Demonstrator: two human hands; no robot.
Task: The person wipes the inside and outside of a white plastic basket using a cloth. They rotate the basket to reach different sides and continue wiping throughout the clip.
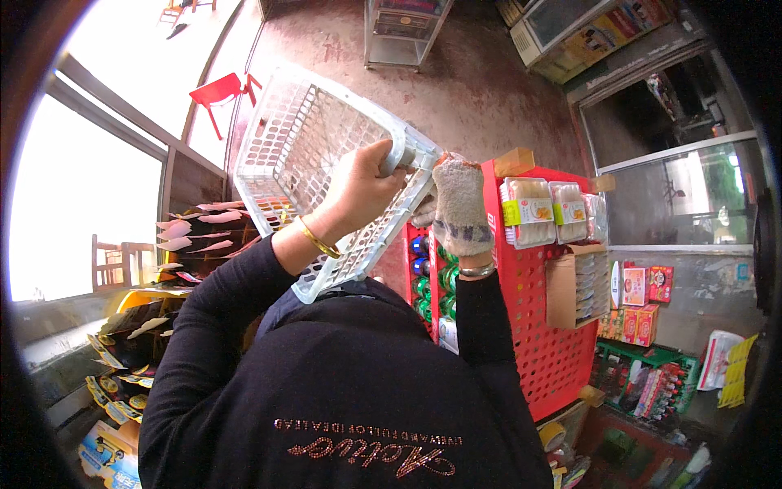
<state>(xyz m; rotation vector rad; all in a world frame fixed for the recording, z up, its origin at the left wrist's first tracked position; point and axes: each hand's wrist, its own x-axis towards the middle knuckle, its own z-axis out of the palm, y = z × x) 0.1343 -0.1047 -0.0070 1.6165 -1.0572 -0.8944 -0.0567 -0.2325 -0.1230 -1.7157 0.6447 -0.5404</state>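
Observation:
A white plastic basket [305, 140] with oval holes is tilted in front of my body, and I look down into it. My left hand [360, 189], bare and with a gold bangle at the wrist, grips the handle at the basket's near right corner. Against the basket's right side is my right hand [455, 205], in a light fuzzy glove or mitt with a silver bangle below it. Some of its fingertips show beside the basket wall; the rest are hidden, so its hold is unclear.
At my right stands a red perforated rack [550, 360] with packed trays [528, 211] and an open carton [562, 287]. Bottles [421, 266] stand beside it. Packaged goods [201, 226] hang at the left. A red stool [217, 91] and a metal shelf [400, 49] are farther off.

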